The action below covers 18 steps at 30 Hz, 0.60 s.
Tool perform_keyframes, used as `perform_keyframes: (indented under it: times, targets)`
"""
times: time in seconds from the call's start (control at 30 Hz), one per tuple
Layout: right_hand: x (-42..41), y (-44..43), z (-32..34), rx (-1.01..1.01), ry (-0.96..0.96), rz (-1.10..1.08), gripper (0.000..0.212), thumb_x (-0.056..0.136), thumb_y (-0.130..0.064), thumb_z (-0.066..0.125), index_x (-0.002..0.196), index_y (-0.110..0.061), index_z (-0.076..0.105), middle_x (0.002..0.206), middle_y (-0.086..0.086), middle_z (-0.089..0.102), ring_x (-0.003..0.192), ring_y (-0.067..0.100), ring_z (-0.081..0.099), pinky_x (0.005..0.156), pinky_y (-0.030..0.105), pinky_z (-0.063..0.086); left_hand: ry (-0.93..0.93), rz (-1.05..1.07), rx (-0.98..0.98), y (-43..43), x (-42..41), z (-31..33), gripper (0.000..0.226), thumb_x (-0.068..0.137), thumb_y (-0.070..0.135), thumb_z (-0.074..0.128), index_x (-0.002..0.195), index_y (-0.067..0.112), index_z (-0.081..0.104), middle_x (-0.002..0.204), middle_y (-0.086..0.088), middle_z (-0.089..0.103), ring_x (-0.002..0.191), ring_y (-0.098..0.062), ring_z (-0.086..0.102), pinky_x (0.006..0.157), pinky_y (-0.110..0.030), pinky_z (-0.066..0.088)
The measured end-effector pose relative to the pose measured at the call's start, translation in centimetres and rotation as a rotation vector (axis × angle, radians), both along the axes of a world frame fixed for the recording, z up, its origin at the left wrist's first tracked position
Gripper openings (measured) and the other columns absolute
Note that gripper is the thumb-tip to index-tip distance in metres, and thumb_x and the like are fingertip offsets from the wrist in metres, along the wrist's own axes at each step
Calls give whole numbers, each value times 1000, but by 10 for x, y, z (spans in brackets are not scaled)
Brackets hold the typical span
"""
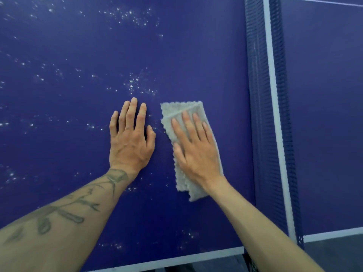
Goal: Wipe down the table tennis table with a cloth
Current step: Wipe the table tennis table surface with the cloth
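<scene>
The blue table tennis table (186, 55) fills the view. Patches of small white droplets speckle its left and upper parts. A folded pale grey cloth (183, 110) lies on the table near the middle. My right hand (196, 150) presses flat on the cloth with straight fingers. My left hand (130, 138) rests flat on the bare table just left of the cloth, fingers spread.
The net (269, 114) with its white top band runs from top to bottom at the right, a short way from the cloth. Beyond it lies the other table half (324, 114). The table's white near edge (176, 258) and dark floor (334, 250) show at the bottom.
</scene>
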State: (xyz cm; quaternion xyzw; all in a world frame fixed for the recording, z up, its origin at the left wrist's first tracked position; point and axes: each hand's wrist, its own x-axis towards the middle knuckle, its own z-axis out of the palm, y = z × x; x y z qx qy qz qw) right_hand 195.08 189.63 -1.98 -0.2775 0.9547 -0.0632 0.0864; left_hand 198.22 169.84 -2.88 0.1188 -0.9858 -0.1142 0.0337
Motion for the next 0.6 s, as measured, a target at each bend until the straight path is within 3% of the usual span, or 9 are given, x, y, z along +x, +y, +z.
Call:
perform_keyframes:
  times: [0.07,0.23,0.3,0.47,0.53,0.6]
  targets:
    - [4,36,0,18,6,-35,65,111,-39,33,172,-22,16,180,6,5,166,25,-1,134,51,12,9,0,4,-1,0,0,59,107,30,39,162,9,34,171,-13,27,160,-30,22,131,-52,14]
    - [-48,57,-2,19,12,-468,66,110,-42,23,172,-24,11,180,7,5,166,26,0,134,53,9,31,-5,-6,1,3,-3,58,107,30,39,161,9,36,170,-14,28,159,-30,23,131,-51,13]
    - [-44,27,-4,7,42,-445,67,109,-42,23,172,-21,11,179,9,5,166,29,1,134,52,7,36,-4,-3,1,3,-3,58,107,30,39,161,9,36,170,-14,28,159,-30,23,131,-51,13]
    - [47,27,1,9,-2,-10,67,111,-39,32,172,-25,8,180,5,-2,166,25,-4,134,50,8,34,-47,-10,4,12,4,57,108,30,38,161,9,35,170,-13,30,158,-31,26,131,-49,14]
    - [51,65,3,25,-12,-73,67,111,-40,31,172,-23,8,180,3,-5,166,23,-6,134,50,7,45,-31,-7,10,35,11,56,109,30,39,160,8,36,169,-14,31,158,-31,27,131,-50,16]
    - [35,94,5,30,-30,-274,67,110,-41,27,172,-23,10,180,3,-2,166,21,-7,134,51,8,51,-1,-10,20,64,14,56,108,29,40,160,8,37,168,-15,32,157,-32,29,130,-51,19]
